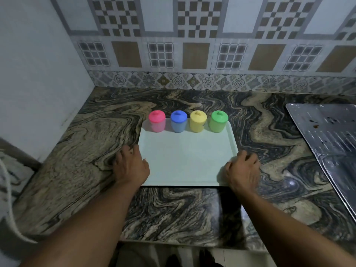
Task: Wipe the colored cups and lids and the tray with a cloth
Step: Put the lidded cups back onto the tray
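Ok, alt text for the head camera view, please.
Left hand and right hand rest at the sides of a pale tray on a marbled counter. A lidded pink cup, blue cup, yellow cup and green cup line its far edge.

Under left hand (131, 166): near left corner of tray (185, 157), covered.
Under right hand (242, 170): near right corner, covered.
Fingers of both: smeared by blur; gripping the rim or merely resting, not to be told.
Behind pink cup (157, 121), blue cup (178, 121), yellow cup (198, 121), green cup (219, 121): far rim of tray, mostly screened.
Steel drainboard (327, 135): cut by right edge.
White cord (7, 199): cut by left edge.
Left forearm (92, 218), right forearm (279, 218): cut by bottom edge.
Below front of desk (173, 214): dark shapes (192, 259), unreadable.
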A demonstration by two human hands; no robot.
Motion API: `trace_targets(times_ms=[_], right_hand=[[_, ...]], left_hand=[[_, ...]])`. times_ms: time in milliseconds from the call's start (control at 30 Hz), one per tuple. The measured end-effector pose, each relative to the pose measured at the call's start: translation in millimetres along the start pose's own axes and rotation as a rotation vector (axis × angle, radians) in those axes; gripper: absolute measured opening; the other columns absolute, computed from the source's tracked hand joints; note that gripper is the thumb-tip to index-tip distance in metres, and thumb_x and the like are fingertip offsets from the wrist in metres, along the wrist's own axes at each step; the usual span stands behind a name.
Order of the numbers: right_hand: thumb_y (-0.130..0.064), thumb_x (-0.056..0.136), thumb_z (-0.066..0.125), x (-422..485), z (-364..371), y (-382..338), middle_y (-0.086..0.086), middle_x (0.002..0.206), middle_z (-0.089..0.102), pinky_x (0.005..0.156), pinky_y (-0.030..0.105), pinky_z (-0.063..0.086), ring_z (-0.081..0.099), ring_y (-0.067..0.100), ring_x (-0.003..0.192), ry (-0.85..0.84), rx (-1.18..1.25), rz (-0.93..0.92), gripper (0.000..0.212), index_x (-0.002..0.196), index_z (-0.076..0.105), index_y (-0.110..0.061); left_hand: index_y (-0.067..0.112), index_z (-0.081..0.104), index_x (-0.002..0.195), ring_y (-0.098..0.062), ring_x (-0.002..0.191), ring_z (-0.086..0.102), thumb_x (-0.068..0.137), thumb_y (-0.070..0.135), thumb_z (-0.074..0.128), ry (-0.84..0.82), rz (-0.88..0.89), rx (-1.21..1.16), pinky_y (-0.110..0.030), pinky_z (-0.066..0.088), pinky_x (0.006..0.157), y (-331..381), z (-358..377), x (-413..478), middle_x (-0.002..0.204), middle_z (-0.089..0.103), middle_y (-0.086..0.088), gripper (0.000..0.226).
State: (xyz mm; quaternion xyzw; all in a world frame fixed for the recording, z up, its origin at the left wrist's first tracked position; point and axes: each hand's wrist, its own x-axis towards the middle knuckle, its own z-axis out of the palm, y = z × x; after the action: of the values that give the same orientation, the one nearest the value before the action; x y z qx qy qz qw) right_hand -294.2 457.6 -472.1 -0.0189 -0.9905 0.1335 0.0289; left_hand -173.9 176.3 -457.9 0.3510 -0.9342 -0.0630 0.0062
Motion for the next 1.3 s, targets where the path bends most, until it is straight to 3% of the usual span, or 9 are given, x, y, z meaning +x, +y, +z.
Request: trace_targets(times_ms=[167, 267, 433, 600, 733, 867, 933, 1033, 1300], right_hand=[[-0.022, 0.09, 0.057, -2.2, 6.2, 1.4, 0.025, 0.125, 0.049, 0.088, 0.049, 0.045, 0.052, 0.046, 0.111, -0.055, 0.015, 0.048, 0.035, 0.119, 0.045, -0.007], [-0.038, 0.095, 0.03, 1.9, 8.8, -0.8, 0.025, 0.125, 0.051, 0.088, 0.05, 0.039, 0.05, 0.044, 0.114, -0.008, 0.152, 0.069, 0.041, 0.116, 0.048, -0.007], [-0.016, 0.1, 0.031, 22.9, 9.8, -14.7, 0.027, 0.121, 0.05, 0.091, 0.051, 0.043, 0.049, 0.043, 0.11, -0.019, 0.178, 0.048, 0.026, 0.118, 0.047, -0.005], [-0.022, 0.096, 0.037, 79.4, 17.7, -43.4, 0.028, 0.123, 0.048, 0.095, 0.052, 0.043, 0.049, 0.045, 0.112, -0.026, 0.213, 0.066, 0.034, 0.122, 0.048, -0.004], [-0.013, 0.097, 0.048, 125.4, 30.6, -64.1, 0.027, 0.124, 0.049, 0.095, 0.05, 0.044, 0.05, 0.045, 0.113, -0.038, 0.07, 0.014, 0.031, 0.126, 0.047, -0.002], [-0.024, 0.096, 0.053, 137.9, 33.0, -77.4, 0.027, 0.128, 0.056, 0.092, 0.05, 0.044, 0.05, 0.045, 0.115, 0.05, 0.016, -0.089, 0.038, 0.128, 0.056, -0.004], [-0.028, 0.095, 0.048, 124.9, 40.2, -81.7, 0.023, 0.14, 0.055, 0.101, 0.049, 0.044, 0.049, 0.042, 0.126, 0.088, 0.043, -0.304, 0.045, 0.133, 0.058, -0.005], [-0.037, 0.099, 0.032, 98.2, 58.0, -91.0, 0.01, 0.16, 0.036, 0.119, 0.046, 0.026, 0.029, 0.029, 0.15, -0.05, 0.057, -0.529, 0.057, 0.149, 0.045, -0.014], [-0.046, 0.102, 0.011, 116.4, 72.6, -106.2, 0.001, 0.167, 0.021, 0.121, 0.045, 0.018, 0.014, 0.023, 0.154, -0.167, -0.006, -0.504, 0.06, 0.155, 0.028, -0.024]], left_hand=[[0.013, 0.037, 0.133, -0.041, 0.108, 0.062, 0.093, 0.021, 0.053, -0.106, -0.088, -0.112, -0.043, 0.047, 0.075, -5.6, -0.5, -0.3, 0.126, 0.057, -0.019, 0.044], [0.016, 0.036, 0.14, -0.04, 0.107, 0.061, 0.091, 0.012, 0.053, -0.132, -0.014, -0.139, -0.044, 0.05, 0.077, -6.5, 1.9, 4.3, 0.127, 0.057, -0.018, 0.052], [0.022, 0.046, 0.131, -0.038, 0.103, 0.059, 0.09, 0.005, 0.049, -0.075, 0.022, -0.174, -0.041, 0.046, 0.072, -2.5, 8.1, 32.2, 0.123, 0.055, -0.014, 0.044], [0.019, 0.049, 0.14, -0.035, 0.119, 0.051, 0.098, 0.022, 0.049, -0.036, 0.059, -0.285, -0.043, 0.047, 0.093, 8.7, 19.7, 86.7, 0.133, 0.049, -0.015, 0.042], [0.019, 0.045, 0.144, -0.034, 0.129, 0.044, 0.098, 0.039, 0.051, -0.053, 0.102, -0.223, -0.043, 0.042, 0.103, 15.2, 25.2, 132.1, 0.142, 0.043, -0.013, 0.051], [0.022, 0.039, 0.15, -0.033, 0.138, 0.034, 0.097, 0.054, 0.043, -0.038, 0.188, -0.135, -0.044, 0.039, 0.107, 22.7, 26.5, 148.9, 0.154, 0.032, -0.011, 0.062], [0.022, 0.034, 0.154, -0.033, 0.148, 0.021, 0.097, 0.058, 0.037, 0.02, 0.333, -0.073, -0.047, 0.031, 0.114, 25.8, 31.0, 142.4, 0.164, 0.02, -0.011, 0.068], [0.021, 0.025, 0.158, -0.03, 0.154, 0.007, 0.099, 0.063, 0.023, 0.027, 0.582, -0.019, -0.044, 0.01, 0.121, 33.7, 46.0, 125.9, 0.167, 0.009, -0.008, 0.073], [0.032, -0.006, 0.159, -0.021, 0.152, -0.019, 0.094, 0.067, -0.001, -0.098, 0.531, 0.063, -0.042, -0.013, 0.122, 48.7, 57.8, 154.5, 0.165, -0.019, 0.004, 0.074]])
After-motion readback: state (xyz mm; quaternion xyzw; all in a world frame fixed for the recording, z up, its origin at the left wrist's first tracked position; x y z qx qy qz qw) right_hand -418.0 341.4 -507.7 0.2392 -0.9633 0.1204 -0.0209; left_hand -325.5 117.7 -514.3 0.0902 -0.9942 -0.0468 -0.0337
